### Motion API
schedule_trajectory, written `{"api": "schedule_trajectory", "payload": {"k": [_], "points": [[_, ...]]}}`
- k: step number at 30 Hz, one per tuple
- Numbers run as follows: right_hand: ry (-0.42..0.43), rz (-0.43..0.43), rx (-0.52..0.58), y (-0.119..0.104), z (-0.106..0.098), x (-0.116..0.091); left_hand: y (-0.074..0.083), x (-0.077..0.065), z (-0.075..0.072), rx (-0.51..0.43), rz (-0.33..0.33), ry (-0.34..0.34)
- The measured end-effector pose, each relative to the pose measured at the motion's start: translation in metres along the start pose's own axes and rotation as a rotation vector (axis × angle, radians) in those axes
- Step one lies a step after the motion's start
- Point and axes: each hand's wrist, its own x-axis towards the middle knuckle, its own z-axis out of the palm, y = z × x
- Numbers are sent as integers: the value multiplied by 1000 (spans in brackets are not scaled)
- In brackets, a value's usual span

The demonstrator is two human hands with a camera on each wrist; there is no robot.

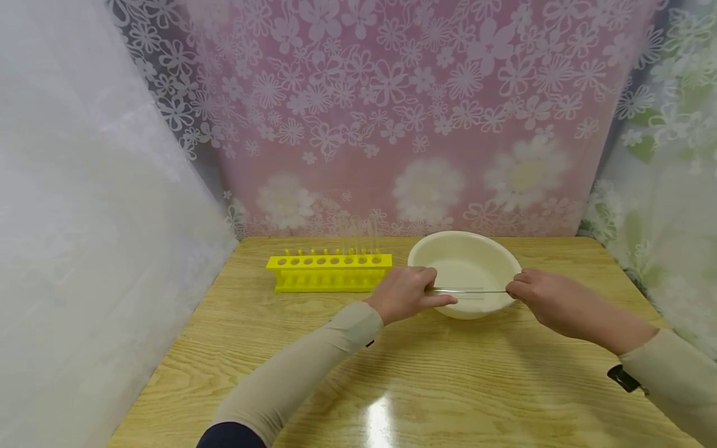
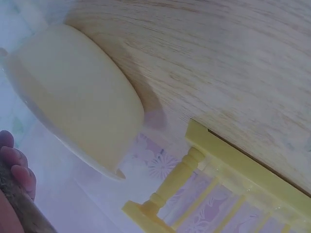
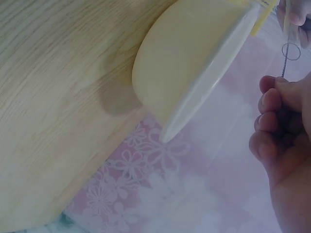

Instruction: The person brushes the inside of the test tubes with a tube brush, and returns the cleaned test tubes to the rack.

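Observation:
My left hand (image 1: pixel 400 294) grips a clear glass test tube (image 1: pixel 472 295), its mouth facing right over the cream basin (image 1: pixel 465 264). The fingers of my right hand (image 1: pixel 551 305) pinch a thin twisted-wire handle (image 3: pixel 284 67), which looks like that of a test tube brush. This wire runs into the tube's round mouth, as the right wrist view shows. The brush's bristle end is hidden by the left hand. Both hands are above the near part of the basin. In the left wrist view, only the curled fingertips (image 2: pixel 23 177) of that hand appear at the lower left.
A yellow test tube rack (image 1: pixel 330 264) stands left of the basin, with several clear test tubes (image 1: pixel 358 235) upright at its right end. The wooden table (image 1: pixel 392 373) ends at a pink flowered curtain (image 1: pixel 358 124); pale curtains hang on both sides.

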Motion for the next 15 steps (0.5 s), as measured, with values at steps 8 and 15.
{"api": "schedule_trajectory", "payload": {"k": [8, 15], "points": [[-25, 81, -11, 17, -9, -22, -13, -9, -6, -48, -84, -38], [-139, 181, -4, 25, -17, -31, -22, -13, -6, -31, -84, -28]]}}
